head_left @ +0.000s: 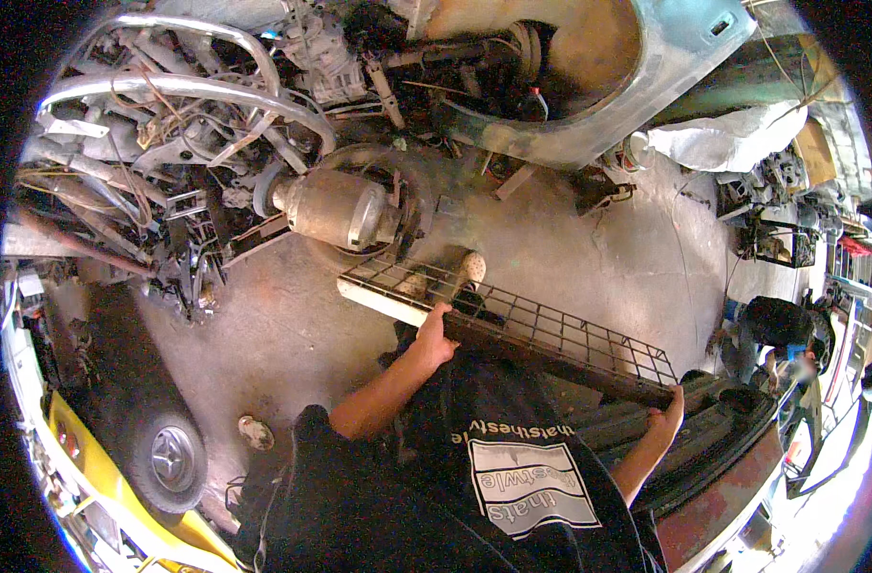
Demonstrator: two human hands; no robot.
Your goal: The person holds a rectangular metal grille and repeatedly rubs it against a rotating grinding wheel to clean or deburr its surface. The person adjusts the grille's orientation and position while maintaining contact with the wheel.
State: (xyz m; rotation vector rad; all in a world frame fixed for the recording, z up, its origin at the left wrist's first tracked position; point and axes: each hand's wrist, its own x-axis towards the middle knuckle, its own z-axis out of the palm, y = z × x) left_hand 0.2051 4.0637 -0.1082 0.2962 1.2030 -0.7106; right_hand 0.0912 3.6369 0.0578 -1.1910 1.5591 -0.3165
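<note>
Wire rack (551,355) held before the torso (407,487), above the floor (637,253) | long axis slanted from far left to near right | near edge gripped by left hand (437,336), right end by right hand (667,413) (far-left end ungripped)

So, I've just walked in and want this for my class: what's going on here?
A person in a black shirt holds a long wire-mesh rack across the front of their body, above a workshop floor. The left hand grips its near edge partway along; the right hand holds its right end. A dull metal canister is near the rack's left end. Off to the right, another person is bent over.
</note>
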